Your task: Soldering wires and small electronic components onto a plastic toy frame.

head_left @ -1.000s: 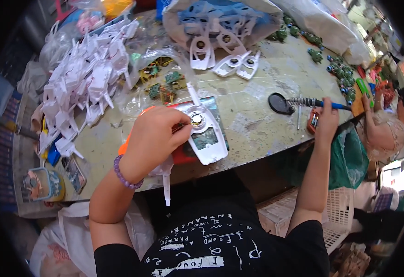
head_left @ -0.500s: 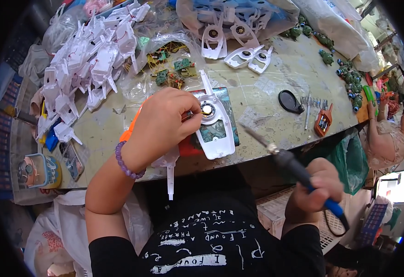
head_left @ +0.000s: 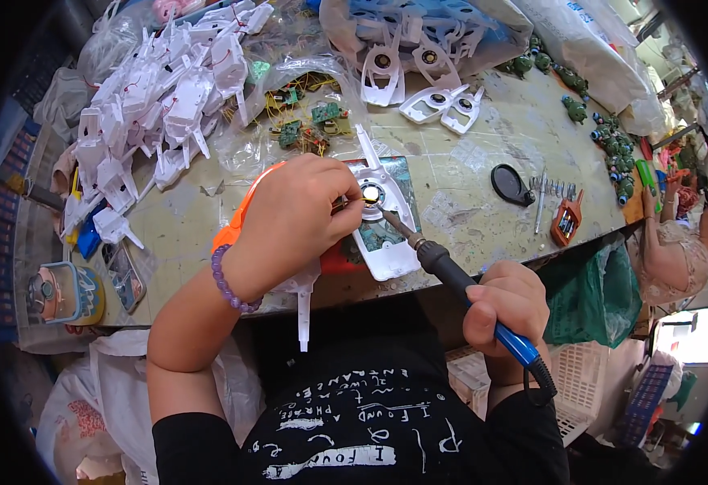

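Observation:
My left hand (head_left: 289, 214) presses down on a white plastic toy shell (head_left: 382, 218) lying at the near edge of the worktable (head_left: 467, 202), fingertips beside the small round metal part in its middle. My right hand (head_left: 506, 307) grips a soldering iron (head_left: 451, 279) with a black and blue handle. Its tip rests at that round part. A purple bead bracelet sits on my left wrist.
A heap of white plastic shells (head_left: 160, 105) fills the far left. Green circuit boards with wires (head_left: 309, 125) lie in a clear bag behind my hand. More white shells (head_left: 435, 101), a black iron stand (head_left: 509, 184), small green figures (head_left: 613, 141), and another person (head_left: 685, 242) at right.
My right hand picked the soldering iron up from the stand at the right, swung it down and back, and now its tip is on the shell. The left hand stayed put.

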A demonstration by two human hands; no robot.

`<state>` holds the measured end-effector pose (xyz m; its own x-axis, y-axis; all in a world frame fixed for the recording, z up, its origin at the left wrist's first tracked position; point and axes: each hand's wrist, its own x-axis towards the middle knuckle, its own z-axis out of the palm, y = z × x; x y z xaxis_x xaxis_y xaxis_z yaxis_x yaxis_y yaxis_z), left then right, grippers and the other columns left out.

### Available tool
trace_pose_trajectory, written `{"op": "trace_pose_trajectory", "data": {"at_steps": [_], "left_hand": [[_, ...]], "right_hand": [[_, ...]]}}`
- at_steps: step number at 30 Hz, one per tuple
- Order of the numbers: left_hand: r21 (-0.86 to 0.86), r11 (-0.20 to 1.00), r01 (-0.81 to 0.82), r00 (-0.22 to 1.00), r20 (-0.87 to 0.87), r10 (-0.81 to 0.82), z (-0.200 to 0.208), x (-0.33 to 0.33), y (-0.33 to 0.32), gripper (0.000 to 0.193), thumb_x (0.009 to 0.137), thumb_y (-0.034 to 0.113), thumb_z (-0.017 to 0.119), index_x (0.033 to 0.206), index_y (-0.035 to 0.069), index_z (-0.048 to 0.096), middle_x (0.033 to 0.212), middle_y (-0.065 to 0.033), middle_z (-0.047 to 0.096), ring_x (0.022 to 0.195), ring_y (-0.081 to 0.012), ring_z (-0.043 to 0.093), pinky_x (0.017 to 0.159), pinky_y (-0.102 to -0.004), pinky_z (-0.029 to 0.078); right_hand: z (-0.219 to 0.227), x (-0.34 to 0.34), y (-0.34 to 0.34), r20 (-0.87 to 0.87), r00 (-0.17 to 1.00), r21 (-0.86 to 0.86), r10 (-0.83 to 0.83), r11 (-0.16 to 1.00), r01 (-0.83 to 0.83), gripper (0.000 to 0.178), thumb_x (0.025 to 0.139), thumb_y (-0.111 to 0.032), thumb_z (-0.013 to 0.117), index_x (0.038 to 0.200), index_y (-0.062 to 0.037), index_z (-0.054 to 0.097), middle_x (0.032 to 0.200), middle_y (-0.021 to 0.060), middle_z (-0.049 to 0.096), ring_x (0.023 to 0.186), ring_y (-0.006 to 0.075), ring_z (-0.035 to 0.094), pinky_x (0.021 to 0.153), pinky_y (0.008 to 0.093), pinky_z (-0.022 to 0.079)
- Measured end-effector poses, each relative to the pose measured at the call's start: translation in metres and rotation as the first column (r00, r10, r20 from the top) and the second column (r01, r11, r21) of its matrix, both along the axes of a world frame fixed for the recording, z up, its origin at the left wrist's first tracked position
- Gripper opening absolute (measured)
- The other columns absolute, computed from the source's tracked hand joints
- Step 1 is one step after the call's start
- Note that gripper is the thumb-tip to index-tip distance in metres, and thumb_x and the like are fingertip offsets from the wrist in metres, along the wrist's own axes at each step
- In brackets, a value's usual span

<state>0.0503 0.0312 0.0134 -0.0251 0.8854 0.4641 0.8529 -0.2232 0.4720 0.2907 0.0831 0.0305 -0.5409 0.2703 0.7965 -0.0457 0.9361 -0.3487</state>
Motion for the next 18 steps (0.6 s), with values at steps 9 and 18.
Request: {"op": "trace_pose_trajectory", "data": {"at_steps": [9, 18], "left_hand": [[0.007, 1.0, 0.008, 1.0, 0.0, -0.008, 0.0008, 0.001, -0.0002, 0.009, 0.072, 0.01, 0.069, 0.074, 0.005, 0.063, 0.078, -0.0071, 0.062, 0.074, -0.0267, 0.057, 0.067, -0.0355, 0.047], [0.014, 1.0, 0.001, 1.0, -0.016, -0.001, 0.0017, 0.0038, 0.0003, 0.009, 0.072, 0.009, 0.068, 0.073, 0.004, 0.061, 0.079, -0.0075, 0.063, 0.075, -0.0274, 0.058, 0.067, -0.0357, 0.047]], "right_hand": [[0.0, -0.0041, 0.0034, 0.014, 0.999, 0.001, 0.036, 0.999, -0.036, 0.012, 0.088, -0.014, 0.06, 0.09, -0.0043, 0.053, 0.059, 0.0048, 0.053, 0.044, 0.0185, 0.049, 0.043, 0.0294, 0.039], [-0.0012, -0.0027, 0.0054, 0.02, 0.997, 0.052, 0.076, 0.996, -0.077, 0.016, 0.081, -0.01, 0.066, 0.092, -0.0047, 0.056, 0.06, 0.0019, 0.052, 0.047, 0.0175, 0.05, 0.044, 0.0286, 0.04]]}}
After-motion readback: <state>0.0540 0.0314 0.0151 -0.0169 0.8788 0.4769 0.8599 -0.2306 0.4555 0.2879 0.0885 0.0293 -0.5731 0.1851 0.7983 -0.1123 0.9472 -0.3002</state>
